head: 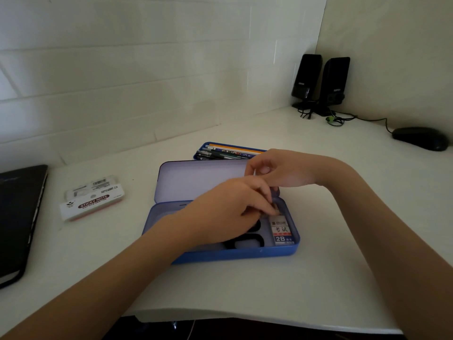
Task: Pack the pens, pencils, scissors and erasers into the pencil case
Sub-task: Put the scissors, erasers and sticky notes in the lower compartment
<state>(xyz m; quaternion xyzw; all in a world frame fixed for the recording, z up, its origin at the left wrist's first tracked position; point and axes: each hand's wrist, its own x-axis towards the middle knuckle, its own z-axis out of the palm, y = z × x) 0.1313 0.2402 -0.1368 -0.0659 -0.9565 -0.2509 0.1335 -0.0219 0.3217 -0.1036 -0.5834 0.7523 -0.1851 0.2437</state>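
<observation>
The blue pencil case (235,253) lies open on the white desk (245,285), its pale lid (196,180) tipped back behind the tray. Everything else here sits in relation to that case.

Inside the case, at its right end, an eraser (282,233) in a white, red and blue sleeve marked 2B lies flat against the end wall. Just left of the eraser, the black loops of the scissors (247,241) show in the tray; the blades are hidden under the left hand.

The left hand (228,212) reaches over the middle of the case, fingers curled down into the tray near the top of the eraser. Its grip looks narrow, the fingertips pinched on something small and brownish — I cannot tell what it is. The right hand (277,168) hangs above the case's back right corner, over the lid edge, fingers loosely bent with thumb and forefinger close together; whether that grip holds anything I cannot tell.

Directly behind the case lies a second blue tray (203,153) holding pens and pencils (230,152), side by side.

Left of the case sits a sticky note pack (92,204), and further left a dark laptop (19,217). Far behind the case to the right stand two black speakers (321,82), with a black mouse (420,138) near them.
</observation>
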